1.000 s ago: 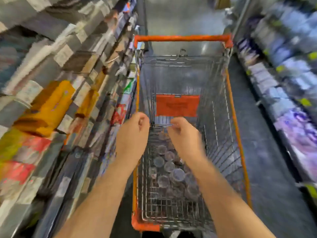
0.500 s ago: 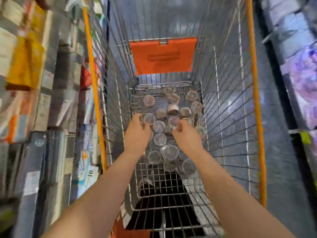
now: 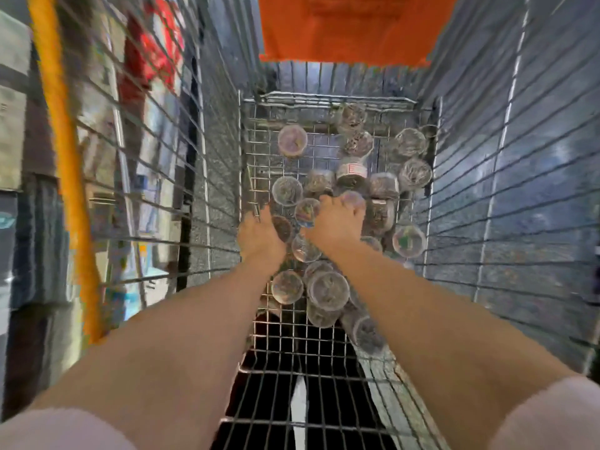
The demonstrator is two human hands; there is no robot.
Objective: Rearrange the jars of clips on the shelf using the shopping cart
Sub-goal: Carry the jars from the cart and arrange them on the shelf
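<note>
One shopping cart (image 3: pixel 487 190) filled the view, with wire walls on both sides, an orange flap (image 3: pixel 350 27) at the far end and a blurred shelf (image 3: pixel 13 102) beyond its left wall. Many jars (image 3: pixel 328 289) lay heaped on its floor from middle to far, clear, round-lidded, some upright, some tipped, with dark clips dimly visible inside. Picking up seemed the step in hand. The right hand (image 3: pixel 334 227) curled its fingers (image 3: pixel 331 203) over a top jar (image 3: pixel 352 197). The left hand (image 3: pixel 258 238) reached into the heap's left edge, its fingers hidden, their state impossible to tell. Next would call for a firm grip and a lift clear of the neighbouring jars.
</note>
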